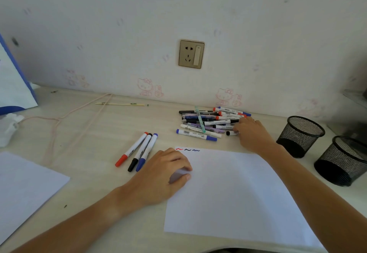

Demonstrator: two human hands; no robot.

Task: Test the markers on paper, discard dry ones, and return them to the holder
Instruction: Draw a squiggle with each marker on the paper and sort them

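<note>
White paper [238, 189] lies near me on the pale wood tabletop [95, 125], with red, black and blue squiggles [187, 149] along its far edge. Left of it lie three capped markers [139, 151], side by side. A pile of markers [210, 121] sits farther off by the wall; two black mesh holders [300, 135] stand at right. A socket [191, 54] is set in the wallpapered wall. My left hand [166, 171] rests on the paper's left edge, fingers loosely curled, holding nothing. My right hand [252, 133] reaches into the pile, fingers pinching a black-capped marker [231, 133].
</note>
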